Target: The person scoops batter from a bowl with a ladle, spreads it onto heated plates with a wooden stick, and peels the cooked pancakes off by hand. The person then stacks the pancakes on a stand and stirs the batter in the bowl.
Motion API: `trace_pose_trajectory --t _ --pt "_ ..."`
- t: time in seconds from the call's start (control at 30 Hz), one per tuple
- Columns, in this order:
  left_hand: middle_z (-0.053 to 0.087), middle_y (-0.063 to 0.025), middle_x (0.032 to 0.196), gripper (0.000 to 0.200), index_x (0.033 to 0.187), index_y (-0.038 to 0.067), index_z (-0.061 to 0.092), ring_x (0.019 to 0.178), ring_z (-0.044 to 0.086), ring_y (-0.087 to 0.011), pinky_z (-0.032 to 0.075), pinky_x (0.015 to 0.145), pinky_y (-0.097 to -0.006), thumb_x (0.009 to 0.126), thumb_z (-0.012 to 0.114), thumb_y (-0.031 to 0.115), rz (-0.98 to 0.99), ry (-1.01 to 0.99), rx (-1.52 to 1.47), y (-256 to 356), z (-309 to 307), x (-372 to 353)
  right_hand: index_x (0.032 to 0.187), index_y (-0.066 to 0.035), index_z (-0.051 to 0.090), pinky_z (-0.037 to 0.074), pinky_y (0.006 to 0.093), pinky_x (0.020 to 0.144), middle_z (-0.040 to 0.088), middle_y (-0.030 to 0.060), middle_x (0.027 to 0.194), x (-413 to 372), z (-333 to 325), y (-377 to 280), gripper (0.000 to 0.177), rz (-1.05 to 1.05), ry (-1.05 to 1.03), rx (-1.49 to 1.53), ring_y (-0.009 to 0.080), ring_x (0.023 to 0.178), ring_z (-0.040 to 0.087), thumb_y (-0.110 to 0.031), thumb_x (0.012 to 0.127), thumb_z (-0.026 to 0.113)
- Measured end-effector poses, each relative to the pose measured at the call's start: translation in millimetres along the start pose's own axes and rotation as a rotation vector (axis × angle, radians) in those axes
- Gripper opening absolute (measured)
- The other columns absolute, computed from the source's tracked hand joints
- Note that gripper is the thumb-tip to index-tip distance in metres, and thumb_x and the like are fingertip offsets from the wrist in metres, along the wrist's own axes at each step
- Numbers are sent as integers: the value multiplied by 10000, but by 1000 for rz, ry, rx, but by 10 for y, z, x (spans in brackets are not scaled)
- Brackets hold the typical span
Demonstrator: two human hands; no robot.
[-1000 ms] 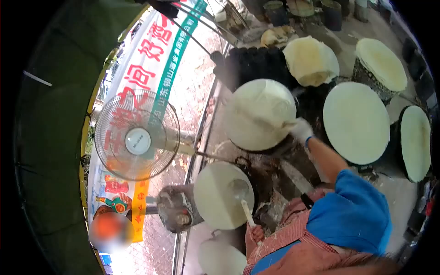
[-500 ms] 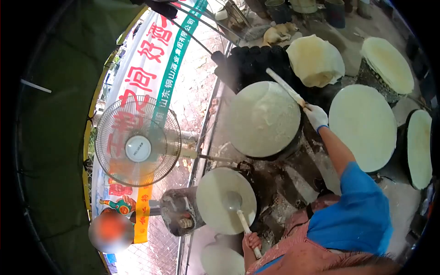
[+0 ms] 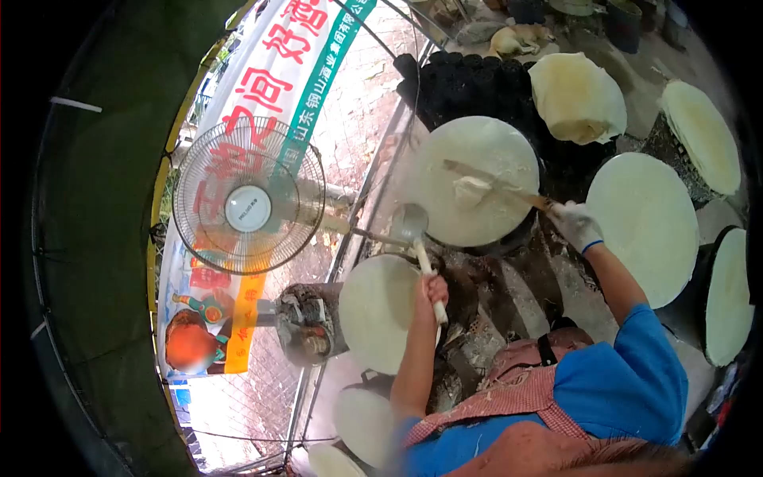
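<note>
**Batter on the middle plate, blade laid across it**

Outdoors, under a green awning (image 3: 103,238) at the far left, a standing fan (image 3: 248,208) faces the work in front of a printed banner (image 3: 262,87). Just right of the fan's base sits a sooty metal drum (image 3: 306,330), and beside that a near griddle (image 3: 373,318) covered in a pale round sheet.

Above its upper edge hangs the ladle (image 3: 409,222), bowl up and tipped towards the middle griddle (image 3: 493,143). The left hand (image 3: 433,292), bare, is wrapped tight round the ladle's white handle low down. I can't make out whether the bowl has anything left in it.

On the middle griddle a lump of batter (image 3: 470,191) lies near the centre. The long spreader (image 3: 493,181) rests across it, its far end reaching towards the left rim. The gloved right hand (image 3: 576,225) is closed firmly on the spreader's near end, just off the plate's right edge.

To my eye, good work here means a flat blade and light, even pressure, sweeping round from the lump to the rim so the layer thins without tearing. The ladle is best held level and clear of the plate so it doesn't drip on the spread part.

Further right are a second coated griddle (image 3: 644,226), a folded pancake (image 3: 576,95) behind it, and two more rounds (image 3: 703,135) at the edge.
</note>
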State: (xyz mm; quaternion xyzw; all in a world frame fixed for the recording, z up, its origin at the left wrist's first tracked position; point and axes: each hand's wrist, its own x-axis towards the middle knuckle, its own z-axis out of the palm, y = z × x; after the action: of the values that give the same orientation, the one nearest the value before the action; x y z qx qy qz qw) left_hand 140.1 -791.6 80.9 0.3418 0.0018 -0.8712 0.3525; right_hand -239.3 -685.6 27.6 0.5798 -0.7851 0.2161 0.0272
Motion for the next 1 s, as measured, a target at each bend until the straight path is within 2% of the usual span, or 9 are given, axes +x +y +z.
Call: trace_pose_trajectory --t 0.07,0.23,0.37,0.5,0.63,0.77,0.83,0.93,1.0 --pt "295 36 560 183 820 112 336 414 296 -58 249 324 -199 871 504 61 -3 73 55 -41 179 158 836 -123 616 466 442 531 578 154 693 -102 -23 114 130 143 188 130 346 591 581 -252 838 602" --pt "283 10 567 158 948 87 345 414 298 -109 271 349 -253 867 474 48 152 168 432 -534 460 546 851 -125 621 467 457 515 575 172 652 -705 71 -437 127 117 -87 -168 348 593 593 -249 832 600" --pt "293 18 537 160 853 103 348 374 272 -106 247 331 -263 926 456 194 -263 69 1 -463 527 333 852 -150 643 447 429 496 571 135 631 -898 31 -829 129 39 119 58 317 567 577 -267 796 639" --pt "319 31 534 215 897 140 392 358 274 -73 250 312 -222 930 523 307 -224 23 256 -414 -277 -832 859 -137 666 451 385 535 610 105 714 -1298 -519 -1052 161 -32 182 42 284 600 584 -261 760 689" --pt "246 8 473 393 691 108 399 362 247 -90 258 315 -237 978 402 376 -428 62 80 -428 -323 -1094 937 -107 664 458 380 553 624 91 753 -1484 -473 -1215 234 -16 355 103 275 619 588 -236 748 714" --pt "297 8 499 386 749 88 437 388 311 -118 297 352 -254 964 411 408 -618 -116 -255 -574 -189 -1550 1033 -107 635 475 360 572 603 73 712 -1356 -530 -1166 272 112 219 33 266 646 604 -251 803 651" --pt "342 7 513 412 754 99 441 392 331 -125 303 366 -266 950 403 459 -706 -235 -254 -688 -310 -1786 768 -101 617 428 408 419 581 76 613 -1252 463 -701 158 274 17 -191 217 513 579 -216 823 523" --pt "389 4 490 466 678 109 412 367 318 -117 295 377 -276 942 401 494 -724 -211 -81 -1076 -282 -2118 601 -141 512 428 409 382 588 119 569 -1335 -172 -737 131 33 121 -211 230 476 562 -152 729 485" --pt "390 0 491 462 676 107 409 379 328 -122 299 384 -277 941 407 485 -833 -197 -46 -1332 -442 -2130 793 -94 575 454 437 418 587 140 573 -1635 -130 -484 205 -50 -173 -103 263 502 598 -266 840 474"
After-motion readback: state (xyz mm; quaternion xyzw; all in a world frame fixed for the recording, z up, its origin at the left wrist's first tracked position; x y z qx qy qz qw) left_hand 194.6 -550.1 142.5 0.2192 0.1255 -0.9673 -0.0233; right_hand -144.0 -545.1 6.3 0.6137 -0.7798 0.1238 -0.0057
